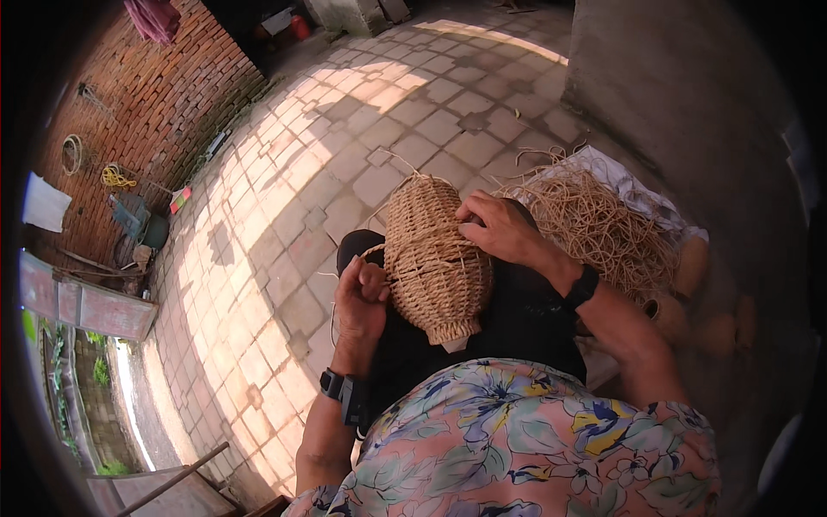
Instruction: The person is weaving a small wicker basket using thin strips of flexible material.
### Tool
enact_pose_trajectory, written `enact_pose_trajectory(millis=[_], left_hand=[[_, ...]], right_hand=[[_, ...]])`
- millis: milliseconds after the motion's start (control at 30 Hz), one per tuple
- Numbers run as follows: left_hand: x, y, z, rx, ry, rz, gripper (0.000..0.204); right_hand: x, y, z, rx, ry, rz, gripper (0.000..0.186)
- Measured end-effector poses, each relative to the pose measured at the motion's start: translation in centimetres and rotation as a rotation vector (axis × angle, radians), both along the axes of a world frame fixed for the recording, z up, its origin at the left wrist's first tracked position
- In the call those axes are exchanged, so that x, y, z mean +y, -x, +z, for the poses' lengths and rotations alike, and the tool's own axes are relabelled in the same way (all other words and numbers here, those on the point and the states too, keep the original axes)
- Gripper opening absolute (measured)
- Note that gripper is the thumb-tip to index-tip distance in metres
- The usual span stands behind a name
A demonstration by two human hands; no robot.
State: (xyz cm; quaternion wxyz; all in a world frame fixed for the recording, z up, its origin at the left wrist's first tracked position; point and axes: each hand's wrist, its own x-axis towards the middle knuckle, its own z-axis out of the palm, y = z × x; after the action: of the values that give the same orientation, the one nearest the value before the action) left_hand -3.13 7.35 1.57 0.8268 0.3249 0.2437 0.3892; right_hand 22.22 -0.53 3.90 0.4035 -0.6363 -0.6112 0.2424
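Observation:
A tan vase-shaped basket (438,258), woven of twisted straw cord, lies across my lap with its narrow neck toward me. A pale tip pokes out of that neck. My left hand (362,297) is closed at the basket's left side, where a loose straw cord (374,250) arcs from the weave to my fingers. Thin strand ends stick out beside this hand. On the right side, my right hand (504,228) grips the basket with bent fingers, and its fingertips press against the weave. The basket's underside is hidden against my dark trousers.
A tangled heap of straw cord (594,215) lies on a white sheet (633,185) to the right. Several tan rounded objects (689,269) are beside it. A grey wall (689,95) rises at the right; a brick wall (164,112) stands at the far left beyond the paving (258,258).

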Motion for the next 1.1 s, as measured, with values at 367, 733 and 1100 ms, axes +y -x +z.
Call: enact_pose_trajectory(millis=[367,733,1100], left_hand=[[-6.2,0.6,5.8,0.734,-1.546,-0.288,0.028],[-4.4,-0.9,6.2,0.940,-1.183,0.085,0.010],[-3.0,0.6,3.6,0.619,-0.778,-0.007,0.016]], right_hand=[[-0.6,3.7,5.3,-0.094,-0.020,0.184,0.020],[-2.3,4.5,2.7,0.209,-0.042,0.197,0.015],[-4.7,-0.1,-0.8,-0.003,-0.199,-0.186,0.012]])
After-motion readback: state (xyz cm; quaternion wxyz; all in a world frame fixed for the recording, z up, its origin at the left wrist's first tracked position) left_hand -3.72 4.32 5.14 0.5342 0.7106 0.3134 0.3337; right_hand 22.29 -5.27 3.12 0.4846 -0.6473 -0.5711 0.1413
